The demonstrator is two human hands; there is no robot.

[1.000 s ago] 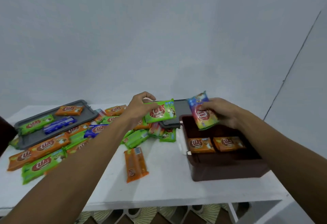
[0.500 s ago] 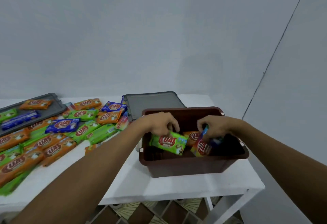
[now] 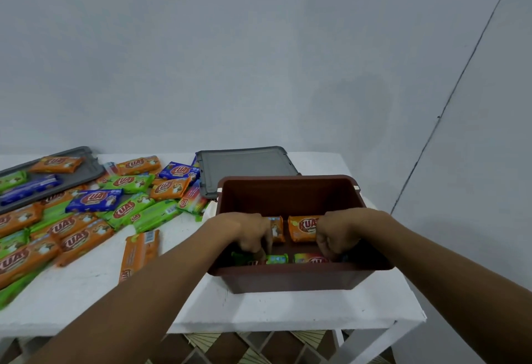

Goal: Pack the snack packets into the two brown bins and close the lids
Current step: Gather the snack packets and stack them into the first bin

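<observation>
Head view: white rectangular table across lower frame. Loose spread of orange, green and blue snack packets at centre left. Open brown plastic bin at lower centre, right of spread. Flat grey plastic lid directly behind bin; second grey lid at far left, bearing packets. Left hand inside bin, fingers straight down, touching green packet on bin floor. Right hand inside bin, fingers curled over multicoloured packet; grip cannot be told. Two orange packets behind hands.
</observation>
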